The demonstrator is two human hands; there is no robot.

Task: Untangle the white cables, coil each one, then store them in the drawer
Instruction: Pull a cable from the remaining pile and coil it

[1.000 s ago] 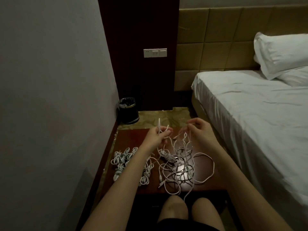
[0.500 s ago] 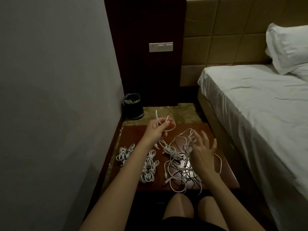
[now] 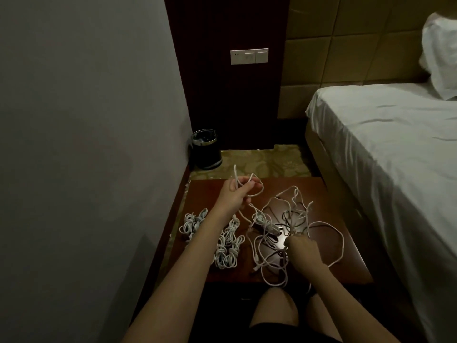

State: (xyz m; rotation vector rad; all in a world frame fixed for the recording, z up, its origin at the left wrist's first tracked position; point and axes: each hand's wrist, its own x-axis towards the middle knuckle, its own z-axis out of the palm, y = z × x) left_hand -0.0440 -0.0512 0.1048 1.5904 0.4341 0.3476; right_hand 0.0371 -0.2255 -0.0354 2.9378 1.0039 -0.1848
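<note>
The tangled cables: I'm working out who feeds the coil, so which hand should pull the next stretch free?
The right hand. It already grips strands in the tangle on the table, while the left hand is raised, holding the started loop.

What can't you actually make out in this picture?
- Drawer: none visible in the head view; the nightstand front is dark, behind the knees.
- Coiled bundles: partly covered by the left forearm, count unclear.
- Tangled cables: too thin to count.
- Bin contents: too dark.
</note>
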